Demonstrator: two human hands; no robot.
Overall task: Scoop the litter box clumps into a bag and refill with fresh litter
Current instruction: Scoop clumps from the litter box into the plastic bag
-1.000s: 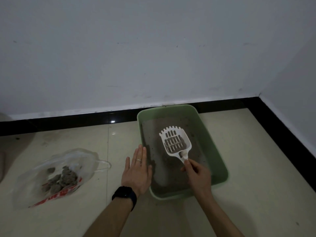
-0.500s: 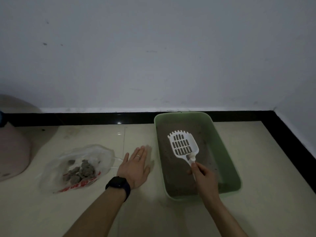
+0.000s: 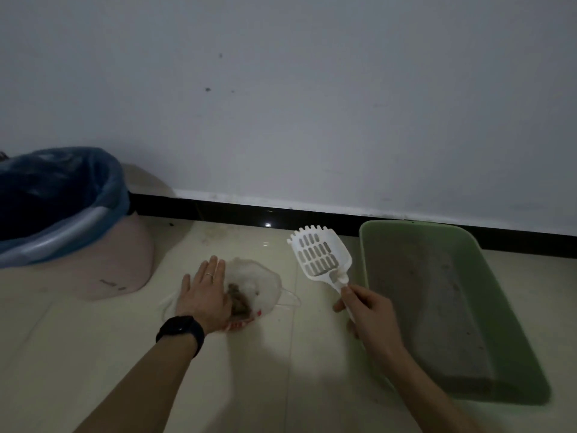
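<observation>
Head view. Box (image 3: 368,245) sat on the floor by the wall, holding a thin grey layer of litter (image 3: 437,307), no clumps evident in it. Right hand (image 3: 365,310) just left of the box, fingers clamped round the handle of the scoop (image 3: 318,254); the scoop blade was tilted up and looked empty. Bag (image 3: 259,285) lay further left of the box, clumps (image 3: 237,300) inside. Left hand (image 3: 203,295) was over the bag's far side from the box, fingers straight and together; couldn't tell if it pressed down. Watch (image 3: 181,331) on that wrist, ring (image 3: 208,275) on one finger.

Scooping looked about done; likely step was securing the bag. To do it well: gather the thin film by its loops without tipping the clumps out, and keep the scoop clear of the mouth. No fresh litter in view.

Floor (image 3: 281,370): pale glossy tile, slippery for the bag. Wall (image 3: 312,104) plain and scuffed, with black skirting (image 3: 218,207). Blue-lined bin (image 3: 118,260) well left of the box. Dim light.
</observation>
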